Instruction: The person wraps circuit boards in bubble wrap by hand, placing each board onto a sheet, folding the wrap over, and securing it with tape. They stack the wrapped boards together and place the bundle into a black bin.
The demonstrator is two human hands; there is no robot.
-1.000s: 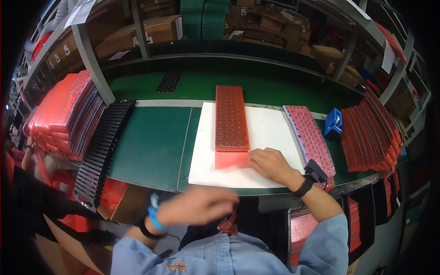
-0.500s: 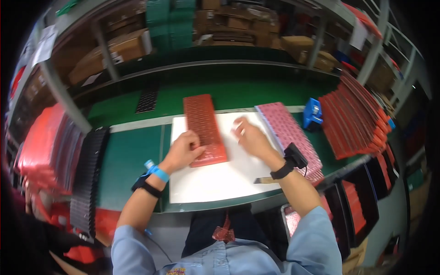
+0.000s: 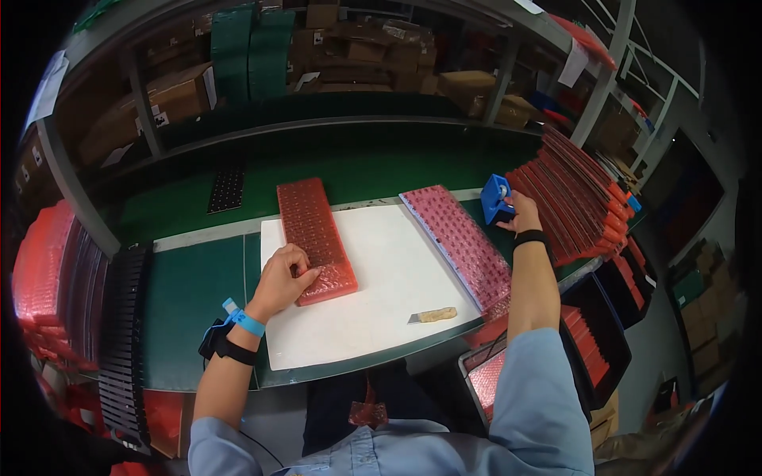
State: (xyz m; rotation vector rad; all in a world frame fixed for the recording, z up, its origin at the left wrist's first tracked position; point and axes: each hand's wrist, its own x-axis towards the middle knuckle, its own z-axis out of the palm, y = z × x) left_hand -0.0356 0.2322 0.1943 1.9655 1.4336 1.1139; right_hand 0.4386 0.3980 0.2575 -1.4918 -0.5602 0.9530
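Fingers [image 3: 296, 255] of the left hand [image 3: 276, 283] curl on the red bubble-wrapped pack [image 3: 308, 220], left of centre, apparently to hold its near end down; the right hand [image 3: 523, 214] touches the blue tape dispenser [image 3: 494, 198], right of centre. Whether either pinches cannot be told.

The bubble-wrapped slab [image 3: 309, 222] is translucent red over a darker brownish core, dotted in rows. The tape dispenser [image 3: 495, 198] is solid blue. A second wrapped piece [image 3: 460, 246] is pink with rows of dark purplish spots (its long edge shows pale blue). The sheet [image 3: 389, 270] is plain white, the desk [image 3: 198, 289] deep green, the knife handle [image 3: 438, 315] mottled tan.
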